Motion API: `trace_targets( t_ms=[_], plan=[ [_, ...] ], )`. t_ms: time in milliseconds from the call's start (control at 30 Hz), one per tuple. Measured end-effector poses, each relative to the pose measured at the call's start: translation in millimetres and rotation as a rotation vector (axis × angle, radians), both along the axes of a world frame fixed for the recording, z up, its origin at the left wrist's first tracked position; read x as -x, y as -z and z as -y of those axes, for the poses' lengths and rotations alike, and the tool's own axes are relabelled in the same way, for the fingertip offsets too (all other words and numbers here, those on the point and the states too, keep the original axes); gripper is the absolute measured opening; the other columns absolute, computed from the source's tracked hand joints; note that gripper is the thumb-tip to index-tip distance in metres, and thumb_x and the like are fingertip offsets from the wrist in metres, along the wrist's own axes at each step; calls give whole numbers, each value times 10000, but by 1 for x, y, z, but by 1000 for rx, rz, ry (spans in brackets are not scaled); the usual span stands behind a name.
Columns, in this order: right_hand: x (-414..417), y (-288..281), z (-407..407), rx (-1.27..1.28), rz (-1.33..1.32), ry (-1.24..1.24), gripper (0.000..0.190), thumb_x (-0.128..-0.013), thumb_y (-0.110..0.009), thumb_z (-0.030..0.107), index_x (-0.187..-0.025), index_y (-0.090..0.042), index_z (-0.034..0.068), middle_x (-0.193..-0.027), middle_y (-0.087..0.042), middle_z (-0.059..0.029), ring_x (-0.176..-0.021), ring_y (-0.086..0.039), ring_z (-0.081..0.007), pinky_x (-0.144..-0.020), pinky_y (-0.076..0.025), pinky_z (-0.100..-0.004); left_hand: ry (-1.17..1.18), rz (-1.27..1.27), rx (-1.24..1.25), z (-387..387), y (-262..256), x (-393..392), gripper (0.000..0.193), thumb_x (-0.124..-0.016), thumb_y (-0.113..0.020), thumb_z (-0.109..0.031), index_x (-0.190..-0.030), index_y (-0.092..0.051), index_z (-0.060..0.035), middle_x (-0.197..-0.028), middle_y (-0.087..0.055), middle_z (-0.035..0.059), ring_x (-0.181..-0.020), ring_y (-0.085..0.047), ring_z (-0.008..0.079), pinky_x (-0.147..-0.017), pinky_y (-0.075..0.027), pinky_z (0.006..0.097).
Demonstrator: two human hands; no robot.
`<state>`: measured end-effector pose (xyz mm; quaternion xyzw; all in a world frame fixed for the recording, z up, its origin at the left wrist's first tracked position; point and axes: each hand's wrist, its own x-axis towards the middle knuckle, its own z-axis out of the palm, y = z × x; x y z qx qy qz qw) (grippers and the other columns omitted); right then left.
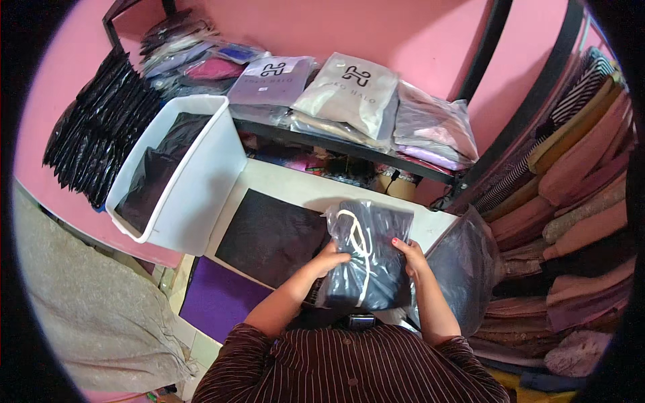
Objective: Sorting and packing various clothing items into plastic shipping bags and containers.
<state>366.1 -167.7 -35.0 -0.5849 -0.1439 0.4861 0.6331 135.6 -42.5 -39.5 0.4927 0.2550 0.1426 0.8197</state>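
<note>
A clear plastic bag with a folded dark garment and a white drawstring (pixel 383 282) is held up in front of my body. My left hand (pixel 330 259) grips its left side, the thumb lying on the front. On the opposite side my right hand (pixel 410 255) holds the edge, thumb on top. Beneath and to the left of the package, a flat black sheet (pixel 272 237) lies on the white table (pixel 282 177). Beside my right forearm rests a large clear plastic bag with dark contents (pixel 453 267).
A white plastic bin (pixel 201 186) with black bags inside stands at the left, by a stack of black plastic mailers (pixel 101 131). Bagged garments (pixel 352 95) lie on a black-framed shelf behind the table. Clothes (pixel 569 201) hang at the right. A purple mat (pixel 221 297) lies lower left.
</note>
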Motion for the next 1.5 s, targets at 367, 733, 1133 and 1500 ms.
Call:
trace_targets(
  t_ms=[367,733,1133,1500],
  plan=[
    [-24,-112,-13,-396,357,59,492,-757,-766,204,-1162,-556,21,-1064,-611,-39,-973,-558,-158,-911,-401,-304,-221,-33,-417,-50,-96,-18,409,-830,-696,-140,-1173,-513,-14,-1114,-562,47,-1008,-534,132,-870,-442,292],
    [14,24,47,156,287,22,251,-737,-754,193,-877,-668,2,-813,-660,-33,-726,-584,-138,-704,-458,-281,-68,-263,-297,10,88,48,356,-788,-722,-202,-1087,-618,-41,-966,-663,53,-862,-601,130,-773,-464,280],
    [4,59,35,521,835,82,571,-713,-777,323,-1092,-543,-35,-876,-670,-174,-786,-638,-302,-748,-487,-379,-239,-1014,-687,22,44,-13,479,-791,-671,-355,-1054,-581,36,-969,-632,166,-896,-602,308,-787,-462,398],
    [51,30,-10,163,1595,-608,622,-829,-543,479,-1387,-390,252,-1489,-266,-105,-1390,-199,-317,-1066,-54,-640,59,-639,-1556,26,50,-25,564,-812,-503,-146,-1364,-408,-78,-1434,-363,112,-1340,-312,296,-1103,-178,501]
  ],
)
